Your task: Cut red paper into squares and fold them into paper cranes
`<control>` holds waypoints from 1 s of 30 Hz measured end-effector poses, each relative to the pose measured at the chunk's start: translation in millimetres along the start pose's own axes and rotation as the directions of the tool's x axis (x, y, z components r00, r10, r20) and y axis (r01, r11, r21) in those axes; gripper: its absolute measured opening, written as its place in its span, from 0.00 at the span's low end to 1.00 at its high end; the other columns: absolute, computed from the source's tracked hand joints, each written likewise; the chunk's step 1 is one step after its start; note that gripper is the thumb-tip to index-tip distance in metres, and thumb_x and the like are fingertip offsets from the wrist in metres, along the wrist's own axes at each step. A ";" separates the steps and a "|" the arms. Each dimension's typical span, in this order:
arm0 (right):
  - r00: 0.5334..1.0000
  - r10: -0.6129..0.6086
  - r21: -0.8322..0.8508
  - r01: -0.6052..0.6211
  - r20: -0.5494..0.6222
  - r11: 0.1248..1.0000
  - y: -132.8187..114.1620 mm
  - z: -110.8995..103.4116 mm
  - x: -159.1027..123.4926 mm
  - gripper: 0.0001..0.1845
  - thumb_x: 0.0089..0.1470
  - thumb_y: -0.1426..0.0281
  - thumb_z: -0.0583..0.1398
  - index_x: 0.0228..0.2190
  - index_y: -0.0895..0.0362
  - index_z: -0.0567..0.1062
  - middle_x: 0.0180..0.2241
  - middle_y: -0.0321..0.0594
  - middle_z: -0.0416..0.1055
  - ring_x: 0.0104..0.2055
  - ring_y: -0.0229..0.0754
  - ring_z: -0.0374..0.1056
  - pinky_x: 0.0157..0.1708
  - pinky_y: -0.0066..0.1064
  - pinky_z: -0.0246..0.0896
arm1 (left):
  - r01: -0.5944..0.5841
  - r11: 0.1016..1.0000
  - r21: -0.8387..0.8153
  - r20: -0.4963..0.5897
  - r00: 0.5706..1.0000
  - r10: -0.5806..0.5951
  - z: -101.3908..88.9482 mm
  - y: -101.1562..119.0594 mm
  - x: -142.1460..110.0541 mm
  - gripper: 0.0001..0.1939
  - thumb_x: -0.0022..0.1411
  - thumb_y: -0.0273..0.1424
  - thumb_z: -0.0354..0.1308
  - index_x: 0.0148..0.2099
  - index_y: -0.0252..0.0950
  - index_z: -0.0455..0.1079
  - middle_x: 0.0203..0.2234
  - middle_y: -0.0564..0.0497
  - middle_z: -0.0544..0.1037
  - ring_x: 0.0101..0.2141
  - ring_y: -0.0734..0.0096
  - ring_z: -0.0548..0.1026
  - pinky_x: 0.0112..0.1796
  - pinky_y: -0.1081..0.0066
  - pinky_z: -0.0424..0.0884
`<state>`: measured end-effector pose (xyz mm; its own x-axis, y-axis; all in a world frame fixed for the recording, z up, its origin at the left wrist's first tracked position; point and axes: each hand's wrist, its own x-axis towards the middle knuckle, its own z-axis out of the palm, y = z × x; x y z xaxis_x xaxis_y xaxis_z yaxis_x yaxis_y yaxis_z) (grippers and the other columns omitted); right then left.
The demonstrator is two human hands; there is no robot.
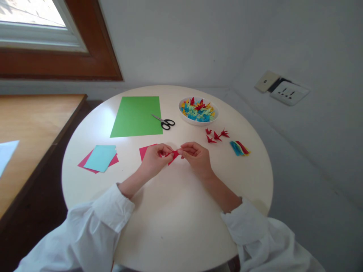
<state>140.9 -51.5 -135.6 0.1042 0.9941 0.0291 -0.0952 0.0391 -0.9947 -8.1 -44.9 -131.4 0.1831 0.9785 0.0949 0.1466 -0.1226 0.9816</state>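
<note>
Between my two hands, above the middle of the round white table (170, 226), is a small folded piece of red paper (174, 155). My left hand (155, 158) pinches its left side with thumb and fingertips. From the other side my right hand (196, 156) grips it, thumb against curled fingers. The fingers partly cover the paper, so its exact folds cannot be made out. Partly behind my left hand lies a flat red sheet (144, 152). Several red paper cranes (216, 136) sit just beyond my right hand.
A green sheet (133, 117) lies at the back left, with black-handled scissors (165, 122) over its edge. A white bowl (195, 122) holds colourful paper cranes. Light blue paper squares (100, 158) rest on red ones at left. A bundle of coloured folded strips (239, 148) lies at right.
</note>
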 end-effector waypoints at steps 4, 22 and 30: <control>1.000 -0.018 -0.033 0.018 0.000 0.999 0.3 0.1 0.1 0.15 0.32 0.64 0.68 0.24 0.57 0.72 0.22 0.35 0.73 0.24 0.37 0.68 0.24 0.29 0.65 | 0.009 1.000 -0.002 -0.002 1.000 -0.009 -0.5 -2.9 0.7 0.05 0.45 0.29 0.59 0.21 0.35 0.66 0.21 0.51 0.74 0.24 0.73 0.70 0.25 0.73 0.64; 0.991 -0.127 -0.138 0.133 0.049 0.981 0.1 -3.2 0.4 0.07 0.39 0.66 0.66 0.24 0.56 0.77 0.25 0.36 0.75 0.26 0.38 0.70 0.28 0.31 0.68 | 0.096 0.994 -0.062 0.040 0.995 -0.093 -3.0 -9.3 1.3 0.08 0.44 0.30 0.62 0.26 0.35 0.65 0.21 0.53 0.73 0.22 0.75 0.69 0.23 0.75 0.62; 0.984 -0.162 -0.122 0.170 0.079 0.978 1.0 -6.3 2.1 0.06 0.41 0.69 0.64 0.26 0.55 0.79 0.28 0.37 0.76 0.29 0.39 0.71 0.35 0.33 0.69 | 0.160 0.973 -0.165 0.034 0.987 -0.157 -2.6 -4.4 1.9 0.09 0.43 0.29 0.62 0.26 0.34 0.65 0.21 0.54 0.72 0.23 0.75 0.71 0.25 0.75 0.64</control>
<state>147.3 -50.0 -137.2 0.0397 0.9796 0.1972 0.0459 0.1953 -0.9797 -10.9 -42.1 -135.2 0.1907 0.9794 -0.0659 0.0115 0.0649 0.9978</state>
